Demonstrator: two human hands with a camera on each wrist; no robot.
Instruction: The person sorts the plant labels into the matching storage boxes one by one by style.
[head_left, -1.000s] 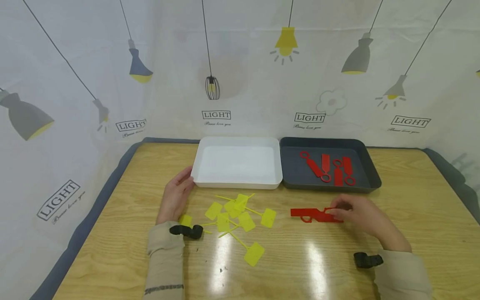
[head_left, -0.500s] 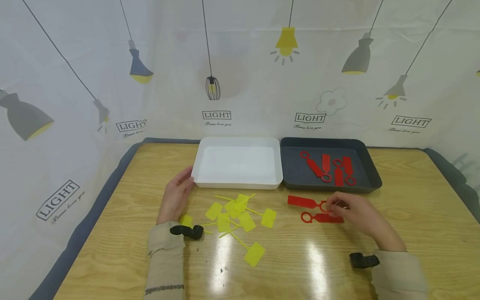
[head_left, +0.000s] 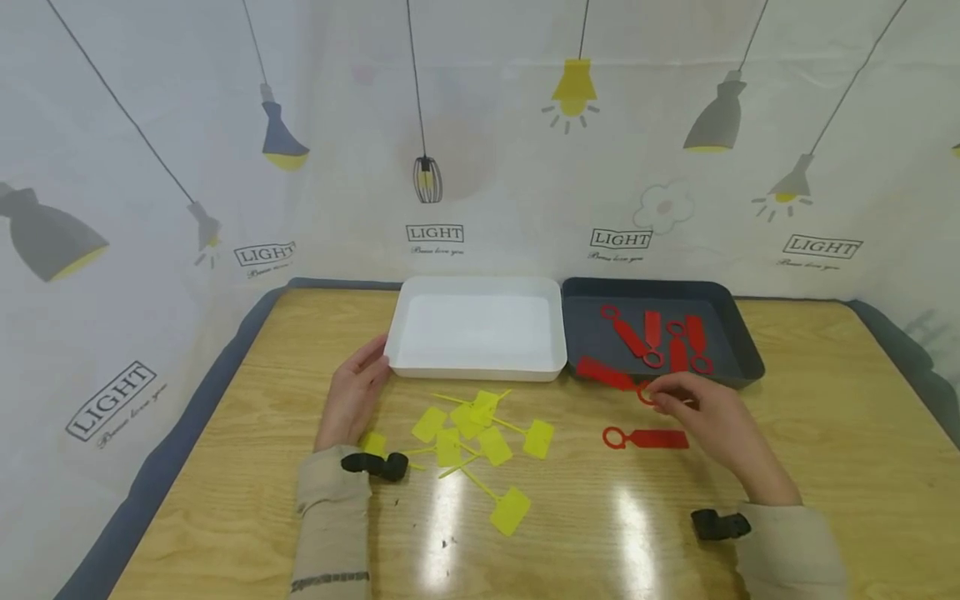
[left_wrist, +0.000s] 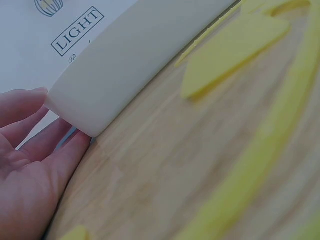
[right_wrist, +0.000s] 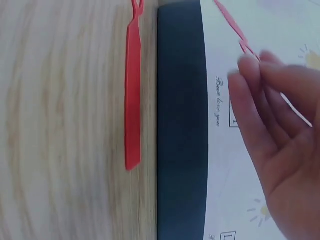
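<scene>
A flat red tag with a ring at one end point(head_left: 606, 374) is in the air over the front edge of the dark grey tray point(head_left: 738, 350). My right hand point(head_left: 716, 425) pinches it by its ring end; the right wrist view shows the fingertips together at the ring. Another red tag point(head_left: 656, 439) lies on the table below that hand. Inside the dark tray lie several red tags point(head_left: 628, 336). My left hand point(head_left: 351, 400) touches the front left corner of the white tray point(head_left: 480, 373), with relaxed fingers along its outer side.
Several yellow tags with thin tails point(head_left: 495, 445) lie loosely heaped on the wooden table point(head_left: 570, 533) in front of the white tray. One yellow tag point(head_left: 374, 444) is partly hidden by my left wrist. The two trays stand side by side before a printed cloth backdrop point(head_left: 517, 217).
My right hand has picked one of two red tags off the table and moved it up and forward to the dark tray's front edge. The left hand has stayed at the white tray.
</scene>
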